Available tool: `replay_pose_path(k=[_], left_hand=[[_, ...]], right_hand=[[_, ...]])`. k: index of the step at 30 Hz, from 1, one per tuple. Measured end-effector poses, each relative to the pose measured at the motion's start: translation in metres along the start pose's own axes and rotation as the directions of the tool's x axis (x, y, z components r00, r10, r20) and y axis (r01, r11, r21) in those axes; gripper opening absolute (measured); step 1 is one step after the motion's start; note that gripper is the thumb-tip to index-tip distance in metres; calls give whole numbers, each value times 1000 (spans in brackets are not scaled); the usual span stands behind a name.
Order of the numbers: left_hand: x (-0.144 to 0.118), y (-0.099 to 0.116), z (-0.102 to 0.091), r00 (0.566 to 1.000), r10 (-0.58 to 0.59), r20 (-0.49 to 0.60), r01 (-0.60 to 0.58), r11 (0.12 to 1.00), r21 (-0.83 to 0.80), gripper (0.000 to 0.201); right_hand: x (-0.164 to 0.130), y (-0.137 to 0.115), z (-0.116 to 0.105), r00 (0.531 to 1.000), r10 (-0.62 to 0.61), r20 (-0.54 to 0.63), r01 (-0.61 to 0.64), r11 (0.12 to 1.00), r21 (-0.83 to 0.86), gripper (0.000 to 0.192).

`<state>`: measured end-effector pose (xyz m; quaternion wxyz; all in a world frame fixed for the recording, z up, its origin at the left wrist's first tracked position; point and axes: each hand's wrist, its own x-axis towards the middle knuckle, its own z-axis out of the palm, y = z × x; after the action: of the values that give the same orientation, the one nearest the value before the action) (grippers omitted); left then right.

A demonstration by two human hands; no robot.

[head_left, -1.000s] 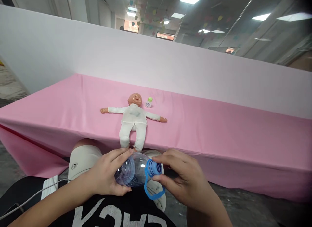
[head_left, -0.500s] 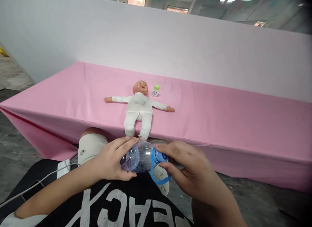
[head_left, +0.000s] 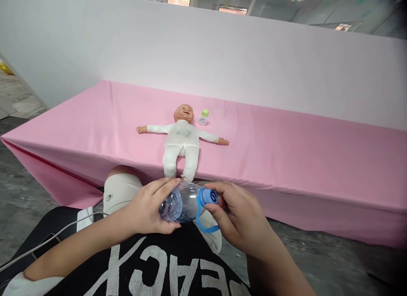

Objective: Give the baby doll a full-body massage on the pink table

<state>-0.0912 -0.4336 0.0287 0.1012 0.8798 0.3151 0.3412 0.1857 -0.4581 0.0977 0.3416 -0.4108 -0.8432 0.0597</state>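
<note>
Below the doll's [head_left: 182, 140] feet, over my lap: L hand [head_left: 146, 211] wraps the clear plastic bottle [head_left: 179, 202], held sideways, fingers curled round its body. R hand [head_left: 242, 222] pinches the blue cap [head_left: 209, 197] w/ thumb and fingertips; blue carry loop [head_left: 203, 223] hangs under it. Small green-capped bottle [head_left: 203, 117] sits just right of doll's head on pink tablecloth [head_left: 286, 160].

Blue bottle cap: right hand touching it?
Touching. The head view shows the right hand fingertips pinching the blue cap of the clear bottle.
</note>
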Motion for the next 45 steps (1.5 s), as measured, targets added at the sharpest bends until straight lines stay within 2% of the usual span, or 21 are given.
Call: replay_pose_path(k=[8,14,18,23,29,36,41,45], left_hand=[[0,3,4,1000,-25,-13,26,994,104,114],[-1,-1,4,1000,-15,-15,17,991,132,112],[0,-6,-1,1000,-5,13,4,993,114,111],[8,-13,-16,996,19,83,-24,998,60,110],[16,-20,-28,986,38,160,-31,999,-40,108],[21,-33,-28,965,-5,261,47,987,-155,112],[30,-38,-27,961,20,274,51,967,-250,110],[31,-41,-25,960,9,280,82,946,-312,108]], right_hand=[[5,-3,3,986,165,-28,-165,986,20,19],[8,1,-3,994,81,69,-86,994,67,17],[9,3,-10,994,-42,104,33,996,85,21],[15,4,-20,976,-200,86,193,978,79,29],[18,8,-26,958,-273,90,258,954,152,38],[23,18,-30,964,-234,130,198,950,242,37],[26,19,-33,959,-207,191,143,942,304,33],[23,17,-31,972,-169,165,116,949,292,34]])
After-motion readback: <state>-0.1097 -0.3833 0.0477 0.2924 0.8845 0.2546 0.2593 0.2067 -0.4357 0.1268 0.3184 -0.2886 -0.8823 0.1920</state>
